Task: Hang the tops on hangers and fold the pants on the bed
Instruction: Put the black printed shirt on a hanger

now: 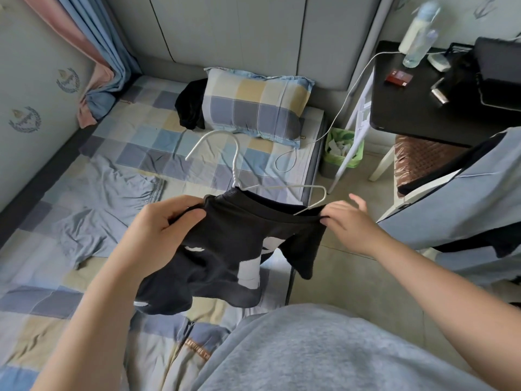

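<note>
Mid-hang w/ black top (239, 249); my L hand (166, 221) grips one shoulder, R hand (349, 221) pinches the other by white hanger (234, 162); next I'd seat both shoulders.

A: Where's open room on the bed (174, 142)?
B: The bare patch between the grey pants (104, 210) and the pillow (253, 105); a white cable (275, 164) loops at its right edge, and the black top (234, 249) hangs over the near side.
A: Rightwards?
B: A narrow floor strip (338, 266), crowded by the chair (423, 159), black table (417, 108) and a hanging blue garment (465, 198)
</note>
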Demonstrator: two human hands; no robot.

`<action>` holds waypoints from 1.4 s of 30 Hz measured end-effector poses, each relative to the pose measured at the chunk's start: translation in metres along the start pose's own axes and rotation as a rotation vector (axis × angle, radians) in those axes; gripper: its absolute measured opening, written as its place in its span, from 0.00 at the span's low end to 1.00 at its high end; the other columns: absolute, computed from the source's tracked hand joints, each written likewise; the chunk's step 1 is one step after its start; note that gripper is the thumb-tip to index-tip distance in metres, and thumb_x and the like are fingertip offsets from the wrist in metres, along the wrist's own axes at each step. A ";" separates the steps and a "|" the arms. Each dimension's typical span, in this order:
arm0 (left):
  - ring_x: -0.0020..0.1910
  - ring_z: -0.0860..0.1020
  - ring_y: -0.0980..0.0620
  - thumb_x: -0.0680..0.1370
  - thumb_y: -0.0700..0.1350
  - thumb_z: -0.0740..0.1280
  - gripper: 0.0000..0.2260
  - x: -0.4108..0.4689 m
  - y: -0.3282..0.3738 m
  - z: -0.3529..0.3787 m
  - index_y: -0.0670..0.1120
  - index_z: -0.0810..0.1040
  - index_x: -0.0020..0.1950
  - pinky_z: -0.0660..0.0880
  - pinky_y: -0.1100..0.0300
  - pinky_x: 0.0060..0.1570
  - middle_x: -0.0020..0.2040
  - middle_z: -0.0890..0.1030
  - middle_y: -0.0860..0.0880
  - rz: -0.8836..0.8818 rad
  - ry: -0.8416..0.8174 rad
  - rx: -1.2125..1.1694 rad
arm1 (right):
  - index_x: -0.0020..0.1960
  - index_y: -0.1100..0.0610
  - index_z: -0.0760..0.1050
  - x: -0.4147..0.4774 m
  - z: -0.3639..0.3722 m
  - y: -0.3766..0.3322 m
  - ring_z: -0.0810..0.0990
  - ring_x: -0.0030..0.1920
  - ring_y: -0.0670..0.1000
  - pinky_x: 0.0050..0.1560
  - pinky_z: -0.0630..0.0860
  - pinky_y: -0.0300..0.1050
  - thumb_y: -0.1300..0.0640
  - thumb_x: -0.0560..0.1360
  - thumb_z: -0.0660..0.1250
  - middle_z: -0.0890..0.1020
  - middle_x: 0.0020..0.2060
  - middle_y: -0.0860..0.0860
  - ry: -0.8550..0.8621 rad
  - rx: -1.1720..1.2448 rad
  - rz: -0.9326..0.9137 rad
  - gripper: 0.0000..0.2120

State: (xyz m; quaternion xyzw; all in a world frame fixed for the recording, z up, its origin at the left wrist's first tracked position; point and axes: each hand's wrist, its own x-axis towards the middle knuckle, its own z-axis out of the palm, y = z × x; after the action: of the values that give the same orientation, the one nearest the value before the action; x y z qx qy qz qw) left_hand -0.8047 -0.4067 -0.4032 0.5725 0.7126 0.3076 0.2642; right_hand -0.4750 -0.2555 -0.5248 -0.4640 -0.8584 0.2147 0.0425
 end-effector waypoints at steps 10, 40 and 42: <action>0.34 0.77 0.69 0.79 0.37 0.70 0.27 -0.005 0.000 -0.004 0.75 0.79 0.44 0.68 0.79 0.36 0.34 0.81 0.66 0.102 0.151 -0.141 | 0.54 0.53 0.79 0.010 -0.018 -0.009 0.70 0.67 0.46 0.75 0.42 0.53 0.56 0.84 0.58 0.78 0.52 0.41 0.071 -0.019 0.026 0.10; 0.39 0.83 0.63 0.82 0.49 0.66 0.13 0.014 0.009 0.015 0.69 0.81 0.47 0.73 0.75 0.38 0.41 0.85 0.62 0.010 -0.279 -0.011 | 0.59 0.53 0.80 0.006 -0.036 -0.078 0.81 0.57 0.51 0.60 0.74 0.45 0.57 0.83 0.61 0.84 0.54 0.49 0.150 0.405 -0.161 0.10; 0.41 0.82 0.63 0.82 0.48 0.66 0.14 0.017 0.015 0.028 0.69 0.80 0.46 0.73 0.75 0.39 0.42 0.84 0.64 0.039 -0.254 -0.016 | 0.51 0.46 0.75 0.005 -0.037 -0.099 0.81 0.43 0.48 0.46 0.75 0.45 0.51 0.83 0.59 0.82 0.41 0.48 0.122 0.447 -0.201 0.07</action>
State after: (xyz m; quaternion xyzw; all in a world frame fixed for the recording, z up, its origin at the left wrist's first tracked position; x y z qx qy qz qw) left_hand -0.7779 -0.3840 -0.4116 0.6184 0.6598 0.2431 0.3509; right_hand -0.5448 -0.2862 -0.4515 -0.3674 -0.8273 0.3654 0.2169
